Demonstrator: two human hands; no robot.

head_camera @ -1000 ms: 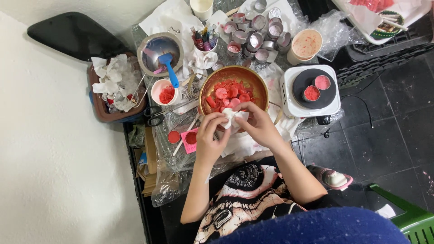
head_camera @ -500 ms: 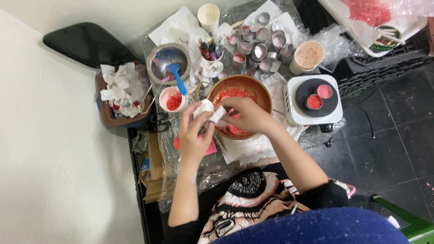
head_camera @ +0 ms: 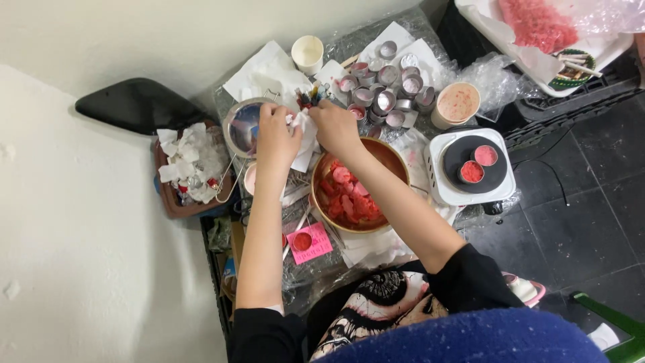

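Note:
My left hand (head_camera: 276,136) and my right hand (head_camera: 334,127) are both stretched forward and pinch a white paper tissue (head_camera: 303,140) between them. They hover just over the right rim of a steel pot (head_camera: 238,125). A cup of coloured sticks (head_camera: 306,99) stands just beyond the hands. Under my right forearm sits a gold bowl (head_camera: 393,162) holding several red wax pieces (head_camera: 347,198).
A brown tub of crumpled tissues (head_camera: 185,167) stands at the left. Several small metal cups (head_camera: 390,91) cluster at the back beside a paper cup of pinkish wax (head_camera: 456,103). A white hot plate (head_camera: 472,166) carries two red-filled tins. A pink note with a red disc (head_camera: 306,243) lies near me.
Both hands moved away from me with the tissue, from over the gold bowl to beside the steel pot. The bowl's red wax pieces are uncovered now. The camera view has shifted.

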